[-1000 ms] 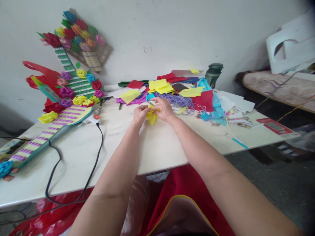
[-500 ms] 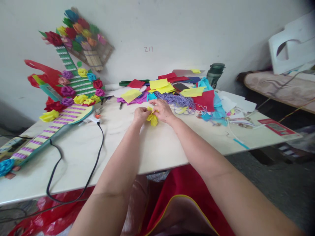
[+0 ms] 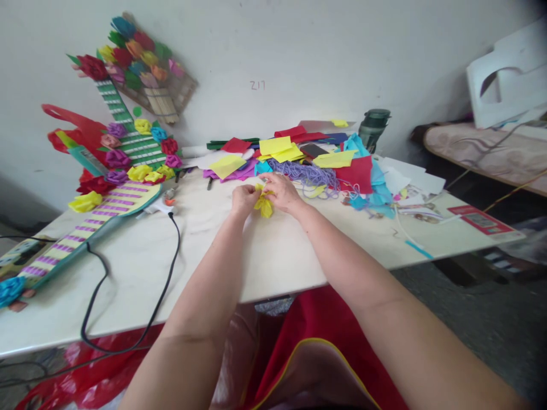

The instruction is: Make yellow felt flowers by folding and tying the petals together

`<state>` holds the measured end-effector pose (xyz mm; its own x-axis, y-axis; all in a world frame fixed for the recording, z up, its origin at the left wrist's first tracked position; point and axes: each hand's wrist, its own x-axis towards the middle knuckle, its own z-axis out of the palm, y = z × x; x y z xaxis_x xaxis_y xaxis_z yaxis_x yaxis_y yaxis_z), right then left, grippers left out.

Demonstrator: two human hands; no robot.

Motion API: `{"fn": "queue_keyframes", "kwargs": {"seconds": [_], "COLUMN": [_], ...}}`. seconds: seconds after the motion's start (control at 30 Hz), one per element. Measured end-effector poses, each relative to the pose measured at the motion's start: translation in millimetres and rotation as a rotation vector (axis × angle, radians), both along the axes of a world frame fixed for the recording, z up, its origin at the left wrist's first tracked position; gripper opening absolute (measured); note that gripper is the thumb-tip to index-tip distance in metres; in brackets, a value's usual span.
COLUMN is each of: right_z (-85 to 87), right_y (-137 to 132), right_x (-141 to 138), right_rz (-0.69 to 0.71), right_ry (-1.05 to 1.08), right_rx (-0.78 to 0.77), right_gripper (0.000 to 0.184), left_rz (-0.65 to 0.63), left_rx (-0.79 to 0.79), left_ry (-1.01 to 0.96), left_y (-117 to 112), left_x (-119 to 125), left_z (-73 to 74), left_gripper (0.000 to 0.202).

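Both of my hands meet over the far middle of the pale table [image 3: 273, 256]. Between them is a small yellow paper flower [image 3: 264, 204], crumpled and folded. My left hand [image 3: 243, 199] is closed on its left side with the fingers curled. My right hand [image 3: 281, 191] pinches its top from the right. Just behind the hands lies a heap of coloured paper sheets [image 3: 294, 154] in red, yellow, blue and purple, with a tangle of purple string [image 3: 305, 173] on it.
A striped craft board with paper roses [image 3: 123, 154] leans against the wall at left. A black cable [image 3: 128, 285] loops across the table's left half. A dark green bottle [image 3: 372, 128] stands at the back. White sheets and a red leaflet [image 3: 478, 219] lie at right.
My hands have stayed in place, shifting only slightly around the yellow paper flower. The camera view has barely moved.
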<state>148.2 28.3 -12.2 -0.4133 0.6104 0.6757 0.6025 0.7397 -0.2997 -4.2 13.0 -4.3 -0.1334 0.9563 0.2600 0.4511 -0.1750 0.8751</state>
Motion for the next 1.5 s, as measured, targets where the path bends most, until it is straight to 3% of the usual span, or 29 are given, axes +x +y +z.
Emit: {"fn": "queue_keyframes", "kwargs": {"seconds": [0.27,0.57,0.8,1.03,1.27,1.33,1.5], "right_z": [4.2,-7.5,-4.4,-1.7,-4.2,-5.2,-6.9], "right_y": [-4.0,7.9,2.7,1.5,6.6,8.7,14.1], "right_x": [-0.6,-4.3,-6.4,-6.0,-2.6,-0.2,4.5], "right_rz": [-0.017,-0.005,-0.022,0.046,-0.033,-0.082,-0.168], "right_ry": [-0.003,0.122,0.078,0.044,0.135,0.191,0.33], "right_rx": [-0.024,-0.035,-0.022,-0.026,-0.099,-0.147,-0.251], "right_gripper": [0.016,0.014,0.014,0.013,0.013,0.014,0.018], "left_rz": [0.018,-0.082,-0.056,-0.063,-0.153,-0.221,-0.358], "left_rx": [-0.001,-0.18,-0.21,-0.224,-0.214,-0.148,-0.092], "left_ry": [-0.014,-0.339,-0.288,-0.292,-0.382,-0.437,-0.314], "left_y": [0.6,-3.2,-3.5,-3.6,-8.1,-12.7,-22.9], "left_x": [0.8,1.1,2.4,-0.7,0.1,0.9,2.9], "left_z": [-1.1,1.8,2.8,1.4,5.5,10.2,16.2], "left_gripper": [0.015,0.017,0.02,0.018,0.032,0.045,0.073]}}
